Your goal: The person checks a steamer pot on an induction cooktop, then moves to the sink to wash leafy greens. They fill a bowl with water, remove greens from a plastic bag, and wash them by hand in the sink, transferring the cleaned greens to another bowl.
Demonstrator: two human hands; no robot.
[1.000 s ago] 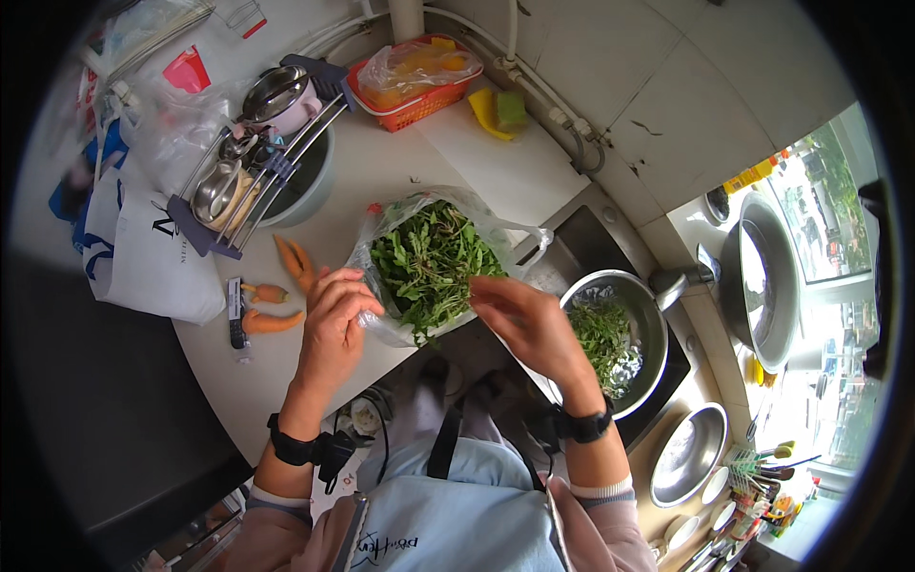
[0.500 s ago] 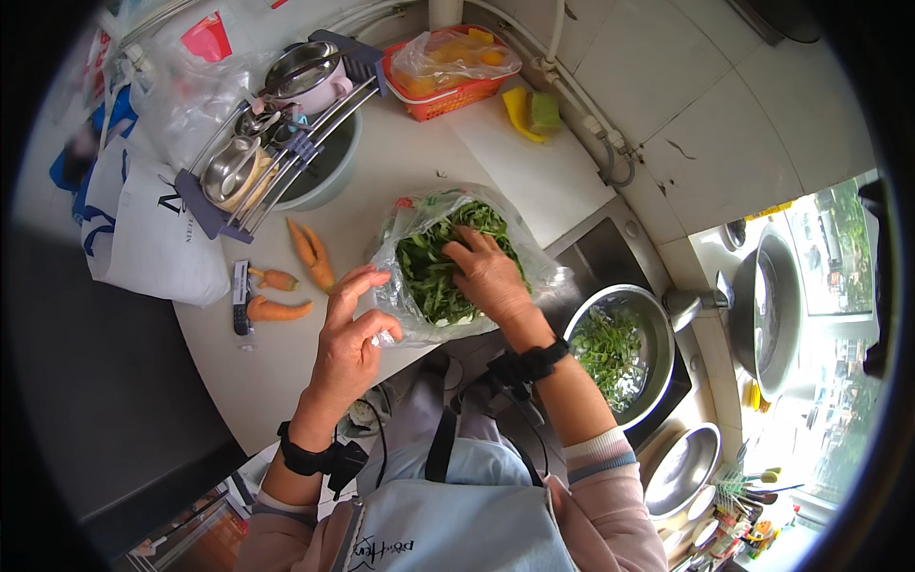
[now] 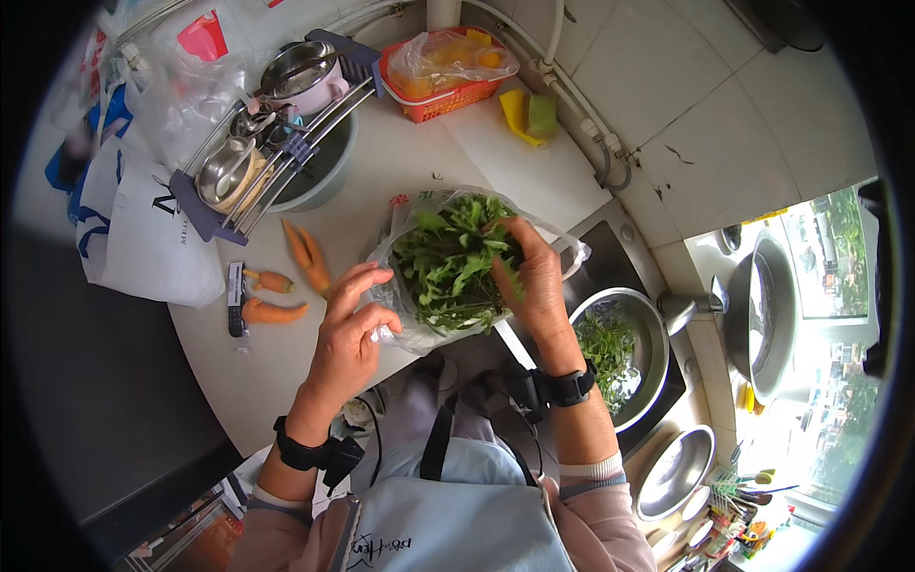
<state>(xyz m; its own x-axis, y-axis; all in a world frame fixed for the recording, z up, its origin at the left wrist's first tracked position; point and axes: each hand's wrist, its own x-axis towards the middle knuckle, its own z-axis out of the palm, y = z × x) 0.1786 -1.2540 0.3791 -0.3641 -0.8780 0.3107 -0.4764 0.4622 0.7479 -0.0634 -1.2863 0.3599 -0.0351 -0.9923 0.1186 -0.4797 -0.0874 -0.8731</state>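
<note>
Set in front of the body, at the near edge of the smooth, white counter [image 3: 214, 362]: a thin, clear plastic bag [image 3: 415, 336] with wide mouth, and inside it loose, dark-green leafy greens [image 3: 453, 269]. At about 8 o'clock from the bag's middle, the bare left hand [image 3: 345, 329], spread wide between thumb and forefinger, close against the rim, probably to stop the soft plastic from folding inward. At 3 o'clock, the bare right hand [image 3: 538, 286], curled narrow around some greens, apparently to keep the stems together; impossible to tell how many. At 4 o'clock, a round, silvery metal basin [image 3: 654, 353] holding more greens, placed just beside the silvery metal tap [image 3: 681, 307], probably to have water near. At 9 o'clock, three orange carrots [image 3: 305, 255], lying apart, perhaps to leave room for the bag.
</note>
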